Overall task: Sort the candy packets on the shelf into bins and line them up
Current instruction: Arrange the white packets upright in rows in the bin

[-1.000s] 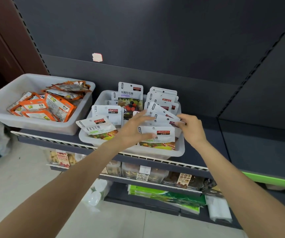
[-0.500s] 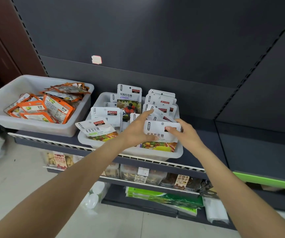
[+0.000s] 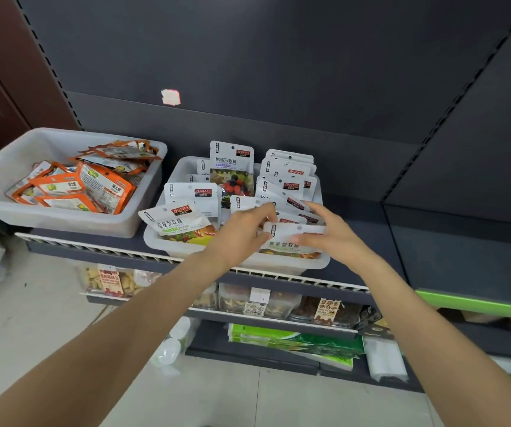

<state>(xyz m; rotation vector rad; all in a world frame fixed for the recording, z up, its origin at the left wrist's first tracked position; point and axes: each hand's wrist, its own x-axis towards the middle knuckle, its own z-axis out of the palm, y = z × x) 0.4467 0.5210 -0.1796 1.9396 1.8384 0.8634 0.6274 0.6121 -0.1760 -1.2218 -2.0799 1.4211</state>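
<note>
A white bin (image 3: 168,246) on the shelf holds several white candy packets. A row of them (image 3: 289,175) stands upright along its right side. A berry-print packet (image 3: 232,167) stands at the back, and a star-candy packet (image 3: 175,221) leans at the front left. My left hand (image 3: 245,232) and my right hand (image 3: 329,231) both grip the front white packet (image 3: 291,246) at the bin's front right. A second white bin (image 3: 11,158) to the left holds orange packets (image 3: 94,186) in a loose heap.
The bins rest on a dark shelf with a white ribbed front rail (image 3: 100,248). Lower shelves carry snack tubs (image 3: 109,280) and green packs (image 3: 294,340). A dark back panel rises behind, with a small sticker (image 3: 171,97). Pale tiled floor (image 3: 32,334) lies at the lower left.
Both hands have shifted the front white packet lower and flatter at the bin's front right. My left hand's fingers now curl onto the packets behind it.
</note>
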